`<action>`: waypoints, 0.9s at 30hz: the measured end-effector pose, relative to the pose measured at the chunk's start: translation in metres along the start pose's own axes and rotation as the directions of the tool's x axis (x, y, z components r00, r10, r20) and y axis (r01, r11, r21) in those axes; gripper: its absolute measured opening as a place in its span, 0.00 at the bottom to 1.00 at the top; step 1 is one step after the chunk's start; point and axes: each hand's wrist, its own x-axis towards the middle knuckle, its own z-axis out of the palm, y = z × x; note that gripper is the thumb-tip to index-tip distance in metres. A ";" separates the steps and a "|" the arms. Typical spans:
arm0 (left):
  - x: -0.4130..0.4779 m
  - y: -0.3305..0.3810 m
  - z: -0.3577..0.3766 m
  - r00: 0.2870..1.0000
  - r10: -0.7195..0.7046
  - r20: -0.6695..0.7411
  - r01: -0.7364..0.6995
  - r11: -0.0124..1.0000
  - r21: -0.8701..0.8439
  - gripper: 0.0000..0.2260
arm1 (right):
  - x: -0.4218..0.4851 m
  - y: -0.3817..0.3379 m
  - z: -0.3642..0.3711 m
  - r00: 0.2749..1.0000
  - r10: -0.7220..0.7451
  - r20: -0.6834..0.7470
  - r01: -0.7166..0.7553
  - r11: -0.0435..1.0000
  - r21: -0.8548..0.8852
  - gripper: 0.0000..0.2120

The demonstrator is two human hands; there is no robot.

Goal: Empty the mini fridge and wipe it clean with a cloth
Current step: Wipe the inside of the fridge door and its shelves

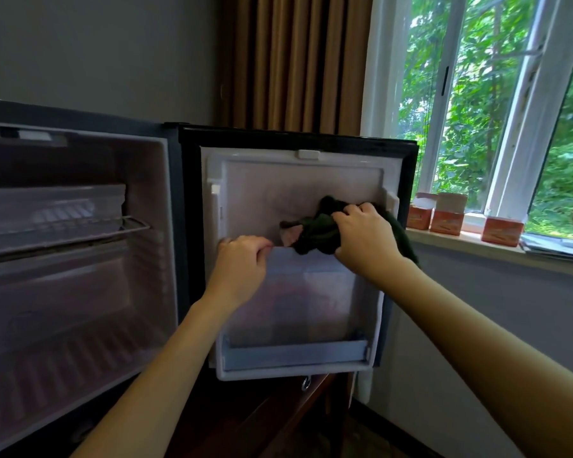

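Wiping stage: inner door liner of the mini fridge; cabinet looks emptied.
cloth: dark green, bunched against the liner, long axis roughly level, trailing left of the knuckles.
right hand: fingers clenched round the cloth.
left hand: fingers curled over the door bin rim, just left of the cloth.
next stroke, a guess: leftward, toward the left hand.

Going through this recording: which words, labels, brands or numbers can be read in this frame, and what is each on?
No text can be read anywhere in this frame.
The orange boxes on the windowsill: pale print on the fronts, too blurred to read.
The fridge door and the cloth: no lettering visible.
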 end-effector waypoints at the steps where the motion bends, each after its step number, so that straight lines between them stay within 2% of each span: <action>1: 0.000 0.000 0.001 1.000 0.001 -0.001 -0.001 1.000 0.001 0.09 | 0.001 0.003 0.000 1.000 -0.005 0.003 0.005 0.999 0.052 0.14; 4: 0.003 0.001 0.003 1.000 -0.002 0.012 0.002 1.000 0.006 0.10 | 0.009 0.010 -0.012 0.998 0.001 0.056 -0.010 0.988 0.153 0.08; 8: 0.004 0.000 0.007 1.000 -0.014 0.007 0.013 1.000 0.027 0.11 | 0.012 0.003 -0.016 0.992 -0.022 0.125 -0.023 0.937 0.349 0.07; 11: 0.005 -0.003 0.009 0.999 -0.038 0.015 0.037 0.998 0.046 0.08 | 0.016 -0.018 -0.006 0.998 -0.050 0.048 0.020 0.870 0.493 0.12; 15: 0.009 -0.002 0.013 0.998 -0.065 0.009 0.064 0.996 0.059 0.07 | 0.010 -0.045 0.024 0.989 0.090 -0.122 -0.007 0.833 0.554 0.22; 17: 0.008 -0.001 0.013 0.999 -0.035 0.001 0.035 0.998 0.043 0.08 | 0.010 -0.046 0.028 0.951 0.255 -0.173 -0.061 0.707 0.705 0.26; 19: 0.006 -0.002 0.012 1.000 -0.014 0.004 0.014 0.999 0.040 0.09 | 0.015 -0.034 0.018 0.859 0.466 -0.212 -0.049 0.486 0.873 0.29; 20: 0.006 -0.004 0.011 1.000 -0.008 0.004 0.008 0.999 0.037 0.10 | 0.018 -0.023 0.011 0.795 0.543 -0.268 0.011 0.431 0.903 0.30; 21: 0.005 -0.004 0.010 1.000 -0.002 0.003 0.002 1.000 0.029 0.09 | 0.020 -0.010 0.001 0.739 0.581 -0.342 0.060 0.449 0.891 0.31; 22: 0.004 -0.005 0.010 1.000 0.000 0.001 0.000 1.000 0.022 0.09 | 0.023 0.004 -0.010 0.703 0.565 -0.432 0.073 0.547 0.834 0.31; 23: 0.004 -0.004 0.009 1.000 -0.003 -0.003 0.003 1.000 0.016 0.09 | 0.026 0.017 -0.021 0.704 0.471 -0.532 0.056 0.710 0.702 0.30; 24: 0.004 -0.004 0.009 1.000 -0.010 -0.008 0.010 1.000 0.015 0.09 | 0.030 0.031 -0.028 0.747 0.297 -0.594 0.050 0.867 0.496 0.27; 25: 0.003 -0.003 0.009 1.000 -0.018 -0.011 0.018 1.000 0.018 0.09 | 0.032 0.044 -0.033 0.813 0.077 -0.577 0.093 0.962 0.258 0.24; 26: 0.003 -0.002 0.008 1.000 -0.025 -0.013 0.026 0.999 0.026 0.09 | 0.033 0.056 -0.031 0.863 -0.149 -0.482 0.187 0.982 0.031 0.21; 27: 0.003 -0.002 0.008 0.999 -0.028 -0.015 0.029 0.999 0.035 0.09 | 0.034 0.067 -0.025 0.873 -0.343 -0.348 0.299 0.938 -0.174 0.20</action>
